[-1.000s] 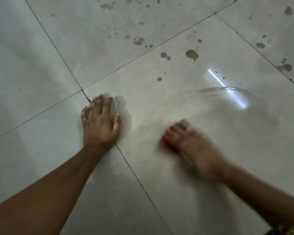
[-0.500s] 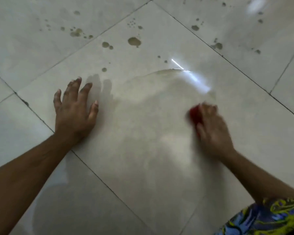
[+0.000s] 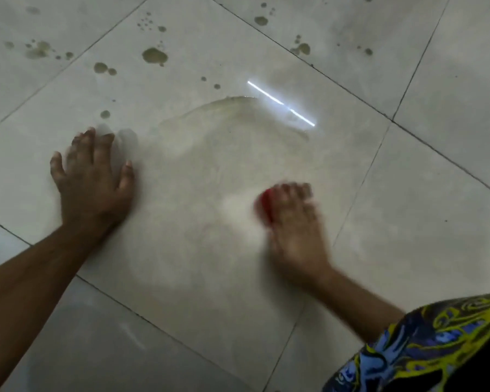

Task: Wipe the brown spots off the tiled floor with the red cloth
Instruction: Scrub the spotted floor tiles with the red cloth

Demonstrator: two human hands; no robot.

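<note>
My right hand (image 3: 294, 222) is blurred with motion and presses the red cloth (image 3: 266, 203) onto the pale tiled floor (image 3: 422, 193); only a strip of the cloth shows at the hand's left edge. My left hand (image 3: 92, 179) lies flat on the same tile with its fingers spread. A wet, wiped patch with a curved brownish rim (image 3: 227, 101) spreads between and beyond the hands. Several brown spots lie farther away, the largest (image 3: 154, 55) at the upper left, another (image 3: 302, 48) at the upper right, and a small one (image 3: 105, 114) just beyond my left fingers.
Dark grout lines (image 3: 359, 182) cross the floor diagonally. A bright strip of reflected light (image 3: 280, 103) lies on the wet tile. A blue and yellow patterned sleeve (image 3: 436, 349) fills the lower right corner.
My right hand has swept the cloth from the left side of the tile to the right and now back toward me. The view has shifted, so the spots sit lower and more central.
</note>
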